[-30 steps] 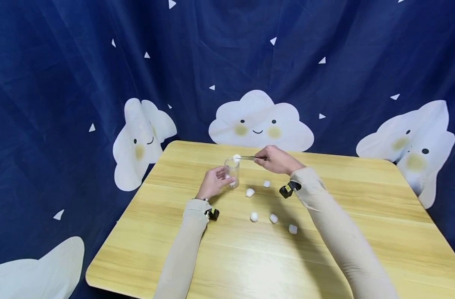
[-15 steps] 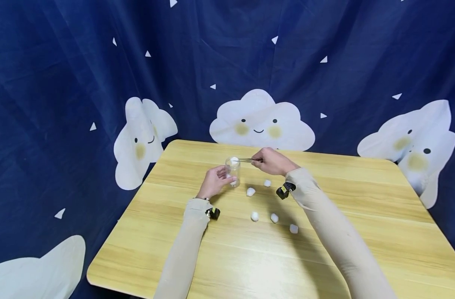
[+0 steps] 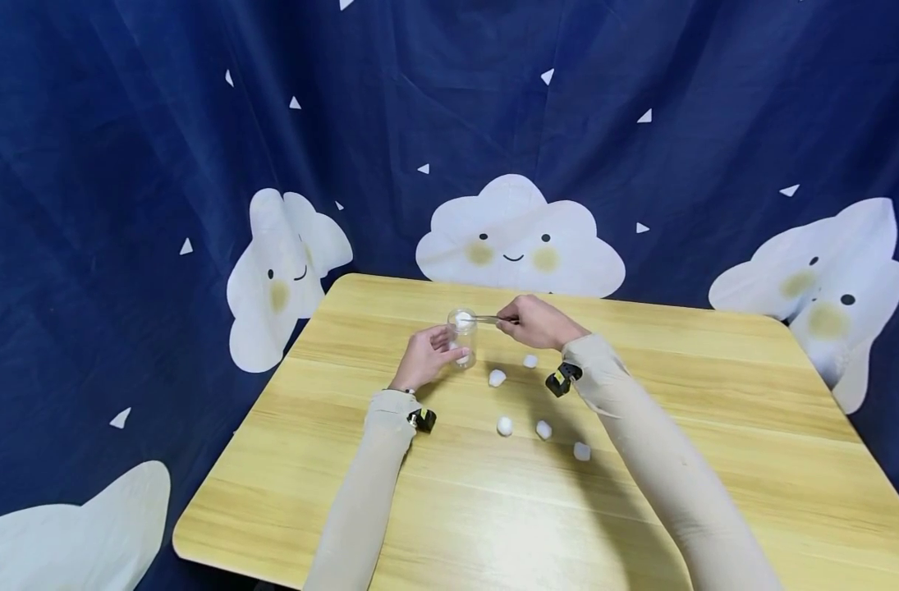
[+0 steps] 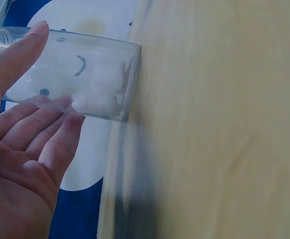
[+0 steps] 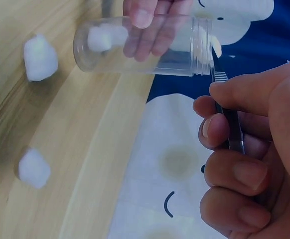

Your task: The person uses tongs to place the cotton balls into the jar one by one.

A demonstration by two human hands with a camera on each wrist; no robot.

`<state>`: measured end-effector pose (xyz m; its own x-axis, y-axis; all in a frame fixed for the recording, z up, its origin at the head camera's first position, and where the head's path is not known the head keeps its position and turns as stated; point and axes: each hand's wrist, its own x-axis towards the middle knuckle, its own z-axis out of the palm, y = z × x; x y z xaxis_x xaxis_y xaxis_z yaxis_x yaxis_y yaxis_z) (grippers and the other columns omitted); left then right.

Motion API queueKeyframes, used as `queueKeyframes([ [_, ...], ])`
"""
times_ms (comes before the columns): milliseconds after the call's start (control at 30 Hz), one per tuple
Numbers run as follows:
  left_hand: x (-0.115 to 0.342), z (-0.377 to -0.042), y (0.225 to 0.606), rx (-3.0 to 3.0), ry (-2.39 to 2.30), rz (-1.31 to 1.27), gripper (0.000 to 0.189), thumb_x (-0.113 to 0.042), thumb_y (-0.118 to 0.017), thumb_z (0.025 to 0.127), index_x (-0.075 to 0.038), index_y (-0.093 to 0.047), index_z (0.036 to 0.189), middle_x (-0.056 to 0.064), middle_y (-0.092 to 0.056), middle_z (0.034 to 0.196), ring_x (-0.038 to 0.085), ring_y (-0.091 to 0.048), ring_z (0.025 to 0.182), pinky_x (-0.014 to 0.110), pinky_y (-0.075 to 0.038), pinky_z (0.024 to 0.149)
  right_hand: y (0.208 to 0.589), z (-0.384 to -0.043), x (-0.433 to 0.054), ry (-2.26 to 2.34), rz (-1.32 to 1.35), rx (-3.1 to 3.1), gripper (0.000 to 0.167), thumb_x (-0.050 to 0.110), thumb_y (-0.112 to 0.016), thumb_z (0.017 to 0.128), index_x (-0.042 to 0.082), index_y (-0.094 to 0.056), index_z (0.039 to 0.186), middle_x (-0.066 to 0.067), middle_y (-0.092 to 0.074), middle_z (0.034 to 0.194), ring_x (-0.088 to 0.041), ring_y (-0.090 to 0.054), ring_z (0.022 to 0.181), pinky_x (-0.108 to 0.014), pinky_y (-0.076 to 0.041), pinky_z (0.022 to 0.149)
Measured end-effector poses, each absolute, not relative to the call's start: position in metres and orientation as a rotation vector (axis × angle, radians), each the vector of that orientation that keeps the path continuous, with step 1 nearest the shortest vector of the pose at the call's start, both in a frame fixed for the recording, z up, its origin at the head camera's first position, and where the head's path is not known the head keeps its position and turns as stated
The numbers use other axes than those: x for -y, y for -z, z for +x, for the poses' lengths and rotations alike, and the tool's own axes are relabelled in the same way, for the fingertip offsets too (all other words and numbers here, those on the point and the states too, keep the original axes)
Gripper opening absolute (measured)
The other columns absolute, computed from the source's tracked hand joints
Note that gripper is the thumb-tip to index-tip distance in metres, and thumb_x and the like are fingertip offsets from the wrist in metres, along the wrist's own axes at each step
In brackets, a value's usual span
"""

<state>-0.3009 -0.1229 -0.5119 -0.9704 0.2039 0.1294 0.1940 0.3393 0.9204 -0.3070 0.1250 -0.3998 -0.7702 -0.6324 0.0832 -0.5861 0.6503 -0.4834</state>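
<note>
Jar [image 3: 467,335]: clamped in left hand [image 3: 423,359], probably for steadiness.
Tweezers [image 3: 488,319]: right hand [image 3: 541,322] pinches them.
Cotton ball [image 3: 463,315]: beyond that pinch.

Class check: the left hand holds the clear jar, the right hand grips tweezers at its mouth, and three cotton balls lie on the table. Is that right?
The count is wrong: the head view shows five cotton balls on the table, not three. The rest stands: left hand holding the clear jar, right hand gripping tweezers.

An upright clear jar [image 5: 183,56] has white cotton balls [image 5: 102,38] inside, silvery tweezers [image 5: 232,125] at its mouth.
</note>
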Motion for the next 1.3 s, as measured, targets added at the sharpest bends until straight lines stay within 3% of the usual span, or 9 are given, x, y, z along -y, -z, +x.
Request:
queueKeyframes([
  [500,0.1223,-0.2998,0.5109,-2.580,-1.741,0.357,0.062,-0.025,-0.086,0.087,0.002,-0.062,0.138,0.022,-0.066,0.139,0.035,-0.066,0.129,0.041,-0.056,0.112,0.4006,-0.3054,-0.1249,0.749,-1.016,-2.769,0.038,0.011,-0.057,0.104,0.016,-0.052,0.067,0.007,-0.038,0.059,-0.007,-0.035,0.052,-0.020,-0.030,0.051],
  [1000,0.1230,-0.3010,0.5124,-2.569,-1.777,0.356,0.063,-0.025,-0.087,0.085,0.000,-0.062,0.137,0.021,-0.068,0.137,0.034,-0.066,0.128,0.040,-0.057,0.111,0.4000,-0.3047,-0.1221,0.723,-0.976,-2.764,0.038,0.013,-0.057,0.104,0.015,-0.052,0.067,0.007,-0.037,0.059,-0.007,-0.035,0.052,-0.021,-0.031,0.052],
  [1300,0.1226,-0.3006,0.5120,-2.562,-1.786,0.362,0.062,-0.024,-0.087,0.086,0.001,-0.063,0.136,0.021,-0.068,0.137,0.034,-0.067,0.128,0.040,-0.056,0.111,0.3979,-0.3035,-0.1221,0.720,-0.948,-2.754,0.033,0.013,-0.055,0.105,0.016,-0.061,0.072,0.007,-0.040,0.059,-0.007,-0.036,0.051,-0.022,-0.032,0.051],
])
